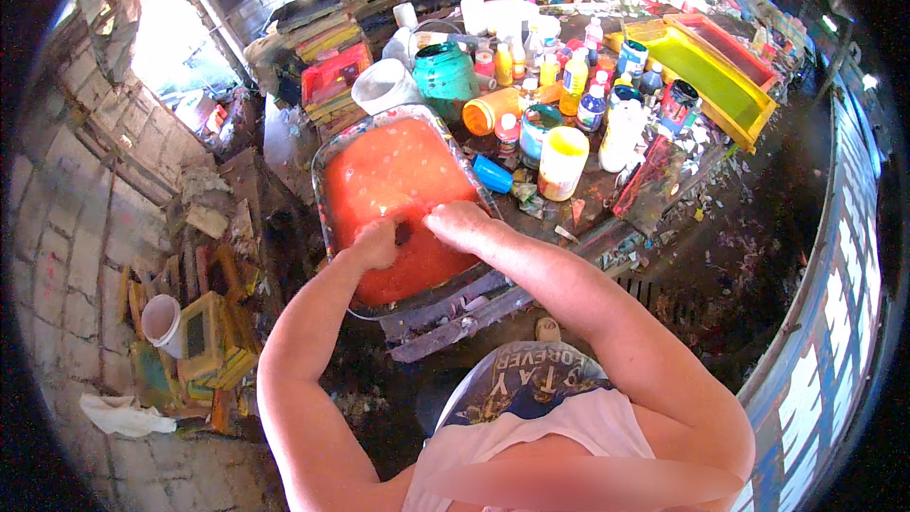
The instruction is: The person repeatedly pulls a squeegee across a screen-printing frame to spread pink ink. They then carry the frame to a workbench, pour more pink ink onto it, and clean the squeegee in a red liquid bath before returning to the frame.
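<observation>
A wide rectangular tub with a paint-spattered rim stands at the left end of the work table. Bright orange-red liquid with pale bubbles fills it. Both my hands reach down into the near half of the tub, close together at the liquid's surface. My left hand looks curled, its fingertips hidden. To its right, my right hand points inward, its fingers also out of sight. Between the two shows a small dark patch; I cannot tell whether it is an object or a gap in the liquid.
Right of the tub, a blue cup lies tipped near a yellow-stained white container. Behind are a green jar, a white bucket and several bottles. A yellow frame rests far right. Left, a white pail sits by wooden frames.
</observation>
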`<action>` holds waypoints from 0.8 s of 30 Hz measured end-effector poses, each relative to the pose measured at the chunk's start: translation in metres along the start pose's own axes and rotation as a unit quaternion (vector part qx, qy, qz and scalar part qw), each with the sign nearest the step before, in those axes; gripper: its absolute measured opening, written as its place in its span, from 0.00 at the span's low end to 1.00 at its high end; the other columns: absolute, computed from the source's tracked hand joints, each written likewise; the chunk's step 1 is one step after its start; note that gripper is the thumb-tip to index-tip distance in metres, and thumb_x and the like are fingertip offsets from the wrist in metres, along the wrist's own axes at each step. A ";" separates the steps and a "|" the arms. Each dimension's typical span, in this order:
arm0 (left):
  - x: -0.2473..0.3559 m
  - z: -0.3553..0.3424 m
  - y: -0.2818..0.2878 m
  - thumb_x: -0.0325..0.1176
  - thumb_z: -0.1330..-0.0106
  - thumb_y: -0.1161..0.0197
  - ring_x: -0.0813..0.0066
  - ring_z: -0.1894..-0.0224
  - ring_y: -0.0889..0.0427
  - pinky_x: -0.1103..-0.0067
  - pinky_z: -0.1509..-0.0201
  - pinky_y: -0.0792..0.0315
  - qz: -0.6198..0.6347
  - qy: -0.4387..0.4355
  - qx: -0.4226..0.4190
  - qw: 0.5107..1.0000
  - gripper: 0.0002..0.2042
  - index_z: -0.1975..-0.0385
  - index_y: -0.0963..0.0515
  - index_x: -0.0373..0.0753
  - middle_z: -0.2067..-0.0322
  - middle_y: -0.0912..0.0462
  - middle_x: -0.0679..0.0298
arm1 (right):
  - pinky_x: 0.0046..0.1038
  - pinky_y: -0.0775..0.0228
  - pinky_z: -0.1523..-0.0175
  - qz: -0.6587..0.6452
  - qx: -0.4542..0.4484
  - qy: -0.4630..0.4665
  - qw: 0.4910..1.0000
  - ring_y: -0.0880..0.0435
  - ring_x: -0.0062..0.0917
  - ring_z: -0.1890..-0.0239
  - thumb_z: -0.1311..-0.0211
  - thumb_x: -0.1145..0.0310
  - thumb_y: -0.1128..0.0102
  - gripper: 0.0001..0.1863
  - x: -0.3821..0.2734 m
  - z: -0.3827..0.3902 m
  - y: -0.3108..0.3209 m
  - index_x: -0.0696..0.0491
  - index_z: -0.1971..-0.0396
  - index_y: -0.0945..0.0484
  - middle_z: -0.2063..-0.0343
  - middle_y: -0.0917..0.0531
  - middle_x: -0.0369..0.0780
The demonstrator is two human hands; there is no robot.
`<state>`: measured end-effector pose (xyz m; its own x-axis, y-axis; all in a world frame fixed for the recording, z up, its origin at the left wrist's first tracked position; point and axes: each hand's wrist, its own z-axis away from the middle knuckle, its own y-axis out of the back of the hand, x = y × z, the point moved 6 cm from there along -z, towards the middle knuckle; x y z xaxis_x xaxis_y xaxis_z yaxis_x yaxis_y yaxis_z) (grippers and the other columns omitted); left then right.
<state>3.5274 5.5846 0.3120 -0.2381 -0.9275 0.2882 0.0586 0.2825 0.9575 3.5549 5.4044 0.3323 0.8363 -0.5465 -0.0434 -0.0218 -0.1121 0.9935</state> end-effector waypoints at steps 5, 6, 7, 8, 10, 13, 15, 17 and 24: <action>-0.036 -0.043 -0.066 0.27 0.43 0.31 0.42 0.50 0.09 0.58 0.44 0.16 -0.154 0.005 -0.178 0.972 0.15 0.56 0.13 0.29 0.55 0.10 0.39 | 0.45 0.12 0.53 0.026 -0.006 -0.002 1.000 0.05 0.40 0.55 0.32 0.69 0.41 0.11 0.001 0.007 0.003 0.52 0.61 0.09 0.61 0.07 0.46; -0.036 -0.048 -0.074 0.28 0.43 0.30 0.42 0.50 0.09 0.58 0.44 0.16 -0.147 -0.007 -0.164 0.975 0.14 0.59 0.13 0.28 0.56 0.10 0.39 | 0.44 0.11 0.53 0.032 -0.024 -0.023 0.999 0.05 0.40 0.54 0.33 0.69 0.39 0.10 0.002 0.006 0.001 0.52 0.63 0.08 0.60 0.06 0.44; -0.035 -0.053 -0.076 0.29 0.43 0.30 0.43 0.51 0.09 0.58 0.45 0.16 -0.140 -0.020 -0.151 0.978 0.13 0.61 0.13 0.28 0.57 0.10 0.40 | 0.45 0.11 0.53 0.027 -0.004 -0.024 0.999 0.05 0.39 0.54 0.33 0.70 0.38 0.10 0.002 0.007 0.005 0.53 0.63 0.08 0.60 0.06 0.44; -0.031 -0.055 -0.073 0.31 0.42 0.29 0.44 0.52 0.09 0.58 0.45 0.16 -0.127 -0.035 -0.141 0.981 0.13 0.61 0.12 0.29 0.58 0.10 0.40 | 0.45 0.11 0.53 0.023 0.007 -0.030 0.999 0.05 0.39 0.54 0.34 0.70 0.38 0.09 0.002 0.007 0.007 0.53 0.64 0.08 0.59 0.06 0.44; -0.017 -0.050 -0.055 0.35 0.40 0.28 0.46 0.52 0.08 0.59 0.46 0.16 -0.100 -0.036 -0.124 0.987 0.13 0.61 0.11 0.31 0.58 0.09 0.40 | 0.43 0.11 0.52 0.023 -0.014 -0.048 0.998 0.06 0.39 0.52 0.35 0.70 0.37 0.09 0.004 0.008 0.007 0.53 0.60 0.10 0.57 0.08 0.44; 0.018 -0.050 -0.015 0.38 0.36 0.29 0.48 0.53 0.07 0.59 0.46 0.15 -0.063 0.050 -0.097 0.992 0.13 0.57 0.08 0.38 0.57 0.09 0.42 | 0.43 0.12 0.52 0.009 0.065 -0.074 0.995 0.07 0.39 0.51 0.36 0.69 0.37 0.10 0.003 0.012 0.021 0.53 0.57 0.13 0.55 0.10 0.44; 0.016 -0.043 0.014 0.38 0.33 0.30 0.48 0.52 0.07 0.59 0.45 0.16 0.085 0.158 -0.064 0.982 0.13 0.53 0.08 0.45 0.57 0.08 0.44 | 0.42 0.13 0.49 -0.015 0.130 -0.083 0.988 0.09 0.39 0.50 0.39 0.69 0.35 0.10 0.003 0.016 0.033 0.52 0.58 0.15 0.54 0.12 0.44; 0.014 -0.047 0.032 0.38 0.31 0.31 0.48 0.52 0.08 0.58 0.44 0.16 0.124 0.172 -0.016 0.977 0.13 0.51 0.08 0.48 0.56 0.08 0.45 | 0.42 0.14 0.48 -0.028 0.220 -0.077 0.972 0.10 0.39 0.50 0.40 0.69 0.34 0.10 0.001 0.024 0.048 0.53 0.59 0.15 0.55 0.13 0.44; -0.023 -0.052 0.059 0.50 0.25 0.34 0.42 0.50 0.10 0.53 0.44 0.18 -0.086 0.123 0.026 0.988 0.19 0.58 0.11 0.37 0.56 0.10 0.42 | 0.40 0.15 0.50 -0.105 0.400 -0.042 0.909 0.12 0.39 0.52 0.42 0.70 0.33 0.12 0.008 0.043 0.080 0.51 0.58 0.12 0.59 0.15 0.41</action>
<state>3.5869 5.6099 0.3620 0.0029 -0.9925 0.1223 -0.0146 0.1223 0.9924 3.5361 5.3551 0.4069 0.8236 -0.5012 -0.2654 -0.2860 -0.7712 0.5687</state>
